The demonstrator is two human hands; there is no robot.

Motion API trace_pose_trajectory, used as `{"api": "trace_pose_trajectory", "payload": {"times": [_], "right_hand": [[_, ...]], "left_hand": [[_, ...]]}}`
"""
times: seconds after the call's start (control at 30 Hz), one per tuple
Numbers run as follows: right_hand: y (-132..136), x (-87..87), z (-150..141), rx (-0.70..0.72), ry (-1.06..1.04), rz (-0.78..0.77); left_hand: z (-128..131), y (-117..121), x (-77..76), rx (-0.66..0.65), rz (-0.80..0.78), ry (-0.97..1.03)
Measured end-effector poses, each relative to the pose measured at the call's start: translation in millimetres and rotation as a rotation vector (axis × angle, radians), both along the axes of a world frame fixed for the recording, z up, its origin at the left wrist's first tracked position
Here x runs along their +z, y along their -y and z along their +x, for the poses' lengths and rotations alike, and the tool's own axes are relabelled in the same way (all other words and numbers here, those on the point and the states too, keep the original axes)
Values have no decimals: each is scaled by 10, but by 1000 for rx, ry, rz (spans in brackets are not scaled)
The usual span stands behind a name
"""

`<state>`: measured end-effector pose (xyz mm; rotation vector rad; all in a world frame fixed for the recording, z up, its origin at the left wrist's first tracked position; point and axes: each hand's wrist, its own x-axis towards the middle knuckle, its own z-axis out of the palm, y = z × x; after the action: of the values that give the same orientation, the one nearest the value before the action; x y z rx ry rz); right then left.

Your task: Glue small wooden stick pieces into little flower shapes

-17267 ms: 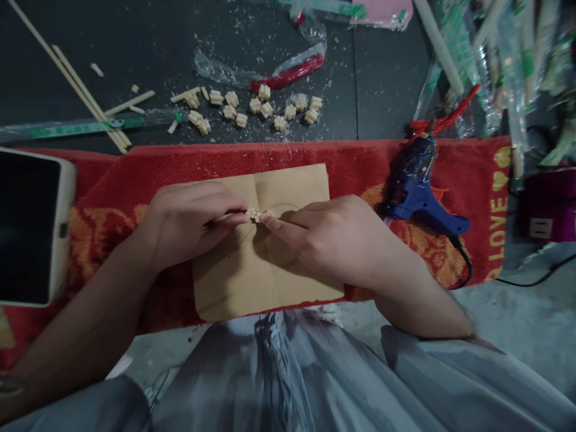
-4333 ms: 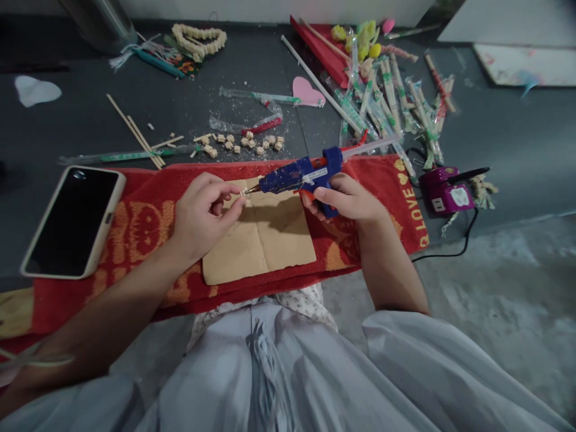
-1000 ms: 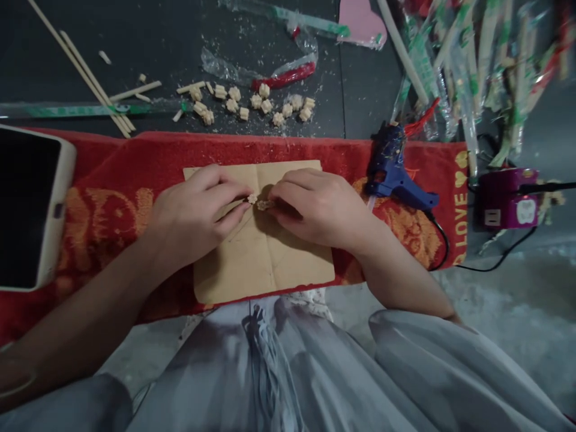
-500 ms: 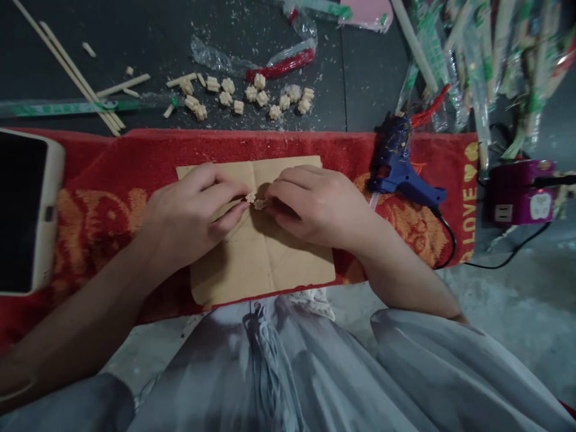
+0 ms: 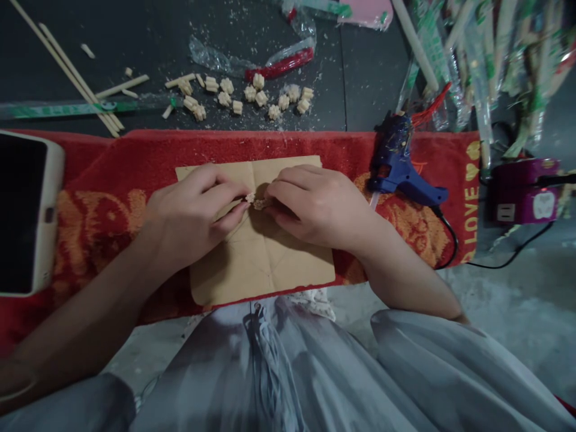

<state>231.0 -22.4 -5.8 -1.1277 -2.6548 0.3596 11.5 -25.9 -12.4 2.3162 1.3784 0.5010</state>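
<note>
Over a creased brown paper sheet [image 5: 265, 264] on a red towel [image 5: 112, 180], both my hands meet. My left hand [image 5: 189, 216] pinches a small bundle of cut wooden stick pieces [image 5: 251, 197] between thumb and fingers. My right hand [image 5: 315, 207] is closed on a second small bundle [image 5: 260, 204] and holds it against the first. The two bundles touch just above the paper.
A blue glue gun [image 5: 398, 171] lies on the towel to the right, its cord trailing off. Several more stick bundles [image 5: 252, 99] and loose skewers [image 5: 67, 69] lie on the dark floor beyond. A phone [image 5: 24, 213] rests at left; a purple device [image 5: 524, 192] and wrapped chopsticks [image 5: 486, 54] at right.
The glue gun went from my right hand to the towel. Since then both hands have come together on the paper, and in the last second the two bundles have closed up to touch.
</note>
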Motion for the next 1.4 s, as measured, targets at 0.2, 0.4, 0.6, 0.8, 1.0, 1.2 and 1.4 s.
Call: {"api": "trace_pose_trajectory", "payload": {"times": [0.2, 0.4, 0.6, 0.8, 1.0, 1.2, 1.4], "right_hand": [[7, 7, -2, 14, 14, -1], [6, 13, -3, 13, 6, -26], [4, 9, -13, 9, 23, 0], [5, 2, -18, -6, 9, -16], [9, 2, 6, -25, -40, -46], [23, 3, 43, -31, -73, -59], [28, -7, 51, -32, -66, -74]], "left_hand": [[11, 20, 41, -11, -7, -144], [-9, 38, 31, -83, 179, -225], [-15, 39, 7, -129, 254, -284], [-4, 47, 10, -123, 241, -275], [-2, 32, 4, -114, 281, -214], [12, 31, 30, -117, 222, -265], [-7, 38, 50, -119, 168, -280]]}}
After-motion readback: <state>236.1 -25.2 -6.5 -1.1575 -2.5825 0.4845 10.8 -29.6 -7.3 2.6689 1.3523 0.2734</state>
